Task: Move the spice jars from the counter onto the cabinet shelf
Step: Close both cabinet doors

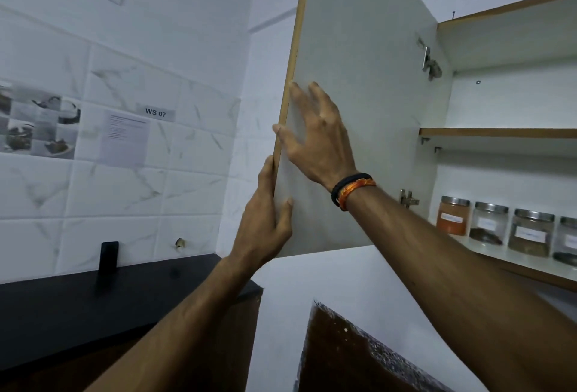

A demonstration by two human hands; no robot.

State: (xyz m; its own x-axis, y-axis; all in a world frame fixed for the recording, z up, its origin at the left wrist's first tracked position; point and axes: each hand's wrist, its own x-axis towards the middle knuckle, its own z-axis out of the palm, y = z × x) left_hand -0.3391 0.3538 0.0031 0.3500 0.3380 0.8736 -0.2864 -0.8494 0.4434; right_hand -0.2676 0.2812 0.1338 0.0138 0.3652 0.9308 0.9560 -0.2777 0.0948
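The cabinet door [359, 110] is pinched at its edge by the left hand [268, 220], while the right hand [315, 135] is pressed flat against it, fingers spread. If swung carelessly, fingers could be caught at the edge. Four steel-lidded, labelled spice jars [487, 223], one holding orange powder, are seen on the cabinet shelf [530, 270], right of and below the right hand.

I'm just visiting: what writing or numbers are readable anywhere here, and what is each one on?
"WS 07": small grey tag stuck on the wall tiles.
Printed sheet below the tag: lines of text, too small to read.
White labels on the spice jars on the cabinet shelf: blurred, unreadable.
Nothing else carries text.
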